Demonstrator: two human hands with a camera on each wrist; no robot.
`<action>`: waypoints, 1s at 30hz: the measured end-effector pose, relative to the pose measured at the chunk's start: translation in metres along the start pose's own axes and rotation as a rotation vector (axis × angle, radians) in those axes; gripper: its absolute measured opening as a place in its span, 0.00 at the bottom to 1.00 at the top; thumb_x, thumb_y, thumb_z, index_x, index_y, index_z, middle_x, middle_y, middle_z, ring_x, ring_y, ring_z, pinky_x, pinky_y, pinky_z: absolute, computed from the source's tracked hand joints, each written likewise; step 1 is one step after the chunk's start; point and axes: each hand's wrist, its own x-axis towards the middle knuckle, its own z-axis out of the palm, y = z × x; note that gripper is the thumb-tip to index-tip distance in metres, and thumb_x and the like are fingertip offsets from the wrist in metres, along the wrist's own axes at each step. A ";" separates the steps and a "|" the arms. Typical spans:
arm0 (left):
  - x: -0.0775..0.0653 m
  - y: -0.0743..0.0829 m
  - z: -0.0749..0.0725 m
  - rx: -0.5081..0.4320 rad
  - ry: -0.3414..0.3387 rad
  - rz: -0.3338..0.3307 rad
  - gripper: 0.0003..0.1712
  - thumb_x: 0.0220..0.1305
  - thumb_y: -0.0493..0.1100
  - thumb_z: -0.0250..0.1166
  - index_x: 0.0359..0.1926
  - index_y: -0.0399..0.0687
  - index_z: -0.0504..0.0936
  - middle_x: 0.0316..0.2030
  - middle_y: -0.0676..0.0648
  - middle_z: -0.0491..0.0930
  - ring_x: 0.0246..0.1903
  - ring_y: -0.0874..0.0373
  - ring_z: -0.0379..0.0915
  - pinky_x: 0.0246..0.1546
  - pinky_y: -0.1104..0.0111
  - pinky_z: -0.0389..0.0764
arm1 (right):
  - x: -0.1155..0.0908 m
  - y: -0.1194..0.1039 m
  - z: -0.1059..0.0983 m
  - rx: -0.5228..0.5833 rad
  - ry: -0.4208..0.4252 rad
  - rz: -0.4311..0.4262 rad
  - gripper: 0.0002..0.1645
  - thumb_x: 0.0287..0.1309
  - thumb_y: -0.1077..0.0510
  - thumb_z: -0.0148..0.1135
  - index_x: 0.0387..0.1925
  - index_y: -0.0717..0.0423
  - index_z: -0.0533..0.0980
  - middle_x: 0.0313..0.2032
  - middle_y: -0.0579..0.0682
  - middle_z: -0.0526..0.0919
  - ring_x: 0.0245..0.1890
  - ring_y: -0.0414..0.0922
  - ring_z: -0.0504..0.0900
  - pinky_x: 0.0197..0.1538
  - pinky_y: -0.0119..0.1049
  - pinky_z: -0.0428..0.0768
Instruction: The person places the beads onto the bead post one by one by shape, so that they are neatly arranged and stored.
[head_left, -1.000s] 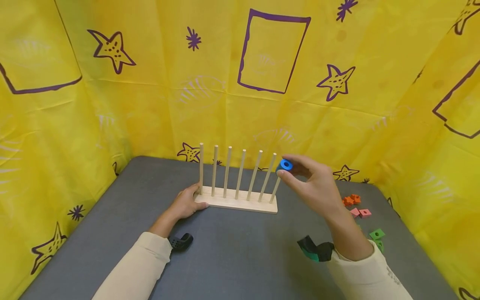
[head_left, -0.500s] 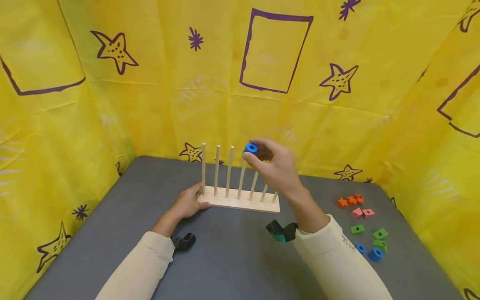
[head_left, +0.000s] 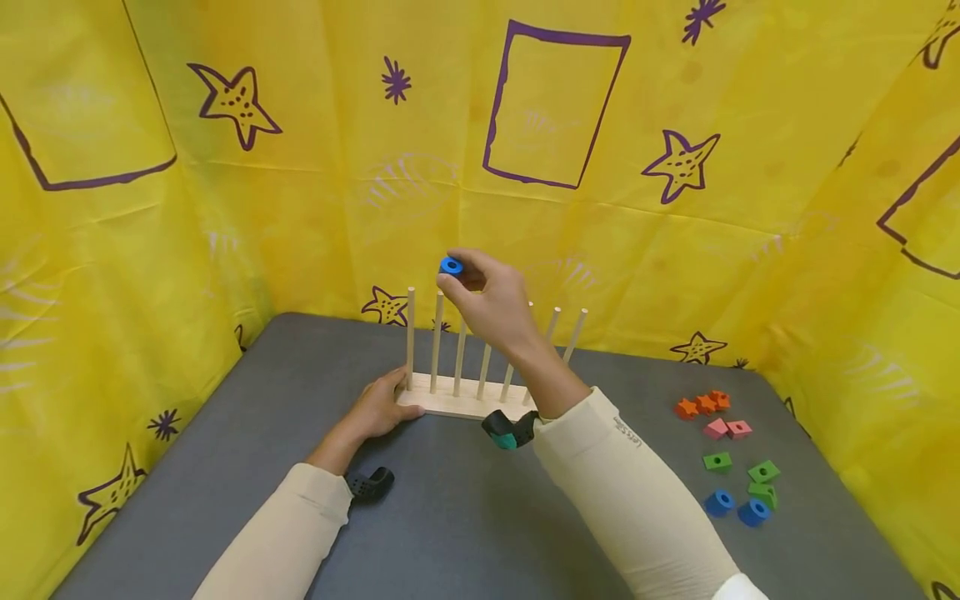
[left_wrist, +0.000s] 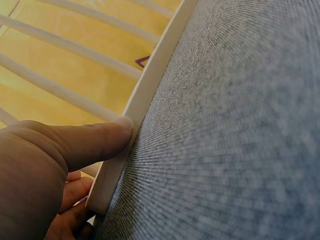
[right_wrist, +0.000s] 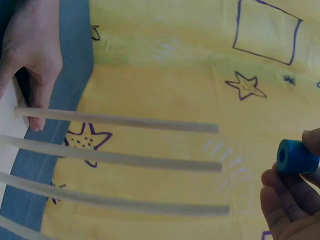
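Observation:
A wooden peg rack (head_left: pixel 450 404) with several upright dowels stands on the grey table. My left hand (head_left: pixel 377 407) grips its left end; in the left wrist view the thumb (left_wrist: pixel 100 142) presses along the base's front edge, and some fingers curl behind the end. Between thumb and fingers, my right hand (head_left: pixel 495 304) pinches a blue cylinder bead (head_left: pixel 451 266) with a hole through it. The bead is just above the tip of the second dowel from the left, apart from it. In the right wrist view, the blue bead (right_wrist: pixel 296 156) is clear of the dowel tips. My right hand hides some dowels.
On the table's right side lie orange star beads (head_left: pixel 705 404), pink beads (head_left: pixel 727 429), green beads (head_left: pixel 763 472) and two blue cylinder beads (head_left: pixel 720 502). A yellow patterned cloth (head_left: pixel 555 233) surrounds the table at the back and sides.
My right hand has carried the blue bead leftward and up, from the rack's right end to near the second dowel from the left. My left hand keeps its grip on the rack.

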 end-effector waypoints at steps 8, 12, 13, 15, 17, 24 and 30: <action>0.000 0.001 0.000 0.013 0.015 0.024 0.42 0.50 0.40 0.76 0.64 0.33 0.69 0.53 0.35 0.75 0.52 0.41 0.71 0.53 0.49 0.69 | 0.014 0.002 0.020 0.002 0.002 -0.017 0.23 0.63 0.57 0.64 0.58 0.61 0.75 0.43 0.52 0.83 0.43 0.43 0.80 0.46 0.29 0.77; -0.001 0.000 0.001 0.023 0.016 0.033 0.41 0.49 0.40 0.76 0.63 0.33 0.70 0.52 0.35 0.76 0.51 0.41 0.71 0.53 0.50 0.70 | 0.017 0.007 0.030 0.015 -0.004 -0.008 0.23 0.63 0.57 0.63 0.58 0.61 0.76 0.44 0.52 0.83 0.44 0.43 0.80 0.49 0.33 0.77; -0.001 0.000 0.001 0.022 0.015 0.033 0.42 0.49 0.40 0.76 0.64 0.33 0.70 0.54 0.35 0.75 0.52 0.40 0.71 0.53 0.50 0.69 | 0.018 0.007 0.033 0.014 -0.009 -0.007 0.23 0.63 0.58 0.63 0.58 0.61 0.75 0.44 0.52 0.83 0.44 0.43 0.80 0.50 0.34 0.77; -0.001 0.000 0.001 0.017 0.015 0.030 0.43 0.49 0.40 0.76 0.65 0.33 0.68 0.56 0.34 0.74 0.54 0.39 0.70 0.55 0.49 0.68 | 0.020 0.008 0.038 0.010 -0.023 -0.002 0.23 0.63 0.58 0.63 0.58 0.61 0.75 0.44 0.52 0.83 0.45 0.43 0.80 0.52 0.37 0.76; 0.000 -0.001 0.001 0.014 0.014 0.026 0.44 0.49 0.40 0.76 0.65 0.33 0.68 0.58 0.33 0.72 0.55 0.38 0.69 0.56 0.49 0.68 | 0.022 0.009 0.043 -0.005 -0.035 0.006 0.23 0.64 0.57 0.63 0.59 0.60 0.75 0.44 0.51 0.83 0.45 0.42 0.79 0.53 0.37 0.76; 0.000 -0.001 0.001 -0.001 0.001 -0.006 0.44 0.51 0.41 0.76 0.67 0.33 0.67 0.59 0.33 0.71 0.57 0.38 0.67 0.57 0.49 0.66 | 0.022 0.013 0.057 0.000 -0.048 0.086 0.24 0.64 0.56 0.62 0.60 0.57 0.75 0.45 0.49 0.83 0.46 0.44 0.79 0.48 0.35 0.77; -0.001 0.002 -0.001 -0.002 -0.003 -0.021 0.45 0.51 0.41 0.75 0.68 0.34 0.65 0.61 0.33 0.70 0.58 0.38 0.66 0.58 0.48 0.66 | 0.019 0.017 0.063 0.060 -0.010 0.151 0.25 0.63 0.55 0.63 0.61 0.54 0.75 0.44 0.48 0.82 0.44 0.42 0.79 0.39 0.33 0.79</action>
